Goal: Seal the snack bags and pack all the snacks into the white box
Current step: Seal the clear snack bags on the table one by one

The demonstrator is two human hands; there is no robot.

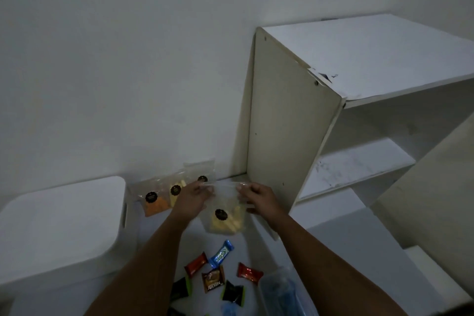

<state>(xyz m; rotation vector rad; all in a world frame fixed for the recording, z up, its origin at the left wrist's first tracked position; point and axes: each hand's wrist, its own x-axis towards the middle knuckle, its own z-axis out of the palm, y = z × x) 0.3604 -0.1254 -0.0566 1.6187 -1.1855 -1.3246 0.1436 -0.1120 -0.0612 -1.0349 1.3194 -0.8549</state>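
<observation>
A clear snack bag (225, 215) with yellow sticks and a round black label hangs above the floor. My left hand (192, 197) pinches its top left corner and my right hand (259, 196) pinches its top right corner. Behind it, three more clear snack bags (164, 195) with black labels lean against the wall; one holds orange snacks. The white box (59, 228) stands at the left with its lid on. Several small wrapped candies (218, 274) in red, blue, brown and black lie on the floor beneath my forearms.
A white shelf unit (333, 120) stands against the wall at the right, its side panel close to my right hand. A clear plastic container (282, 292) with blue contents sits at the bottom right of the candies.
</observation>
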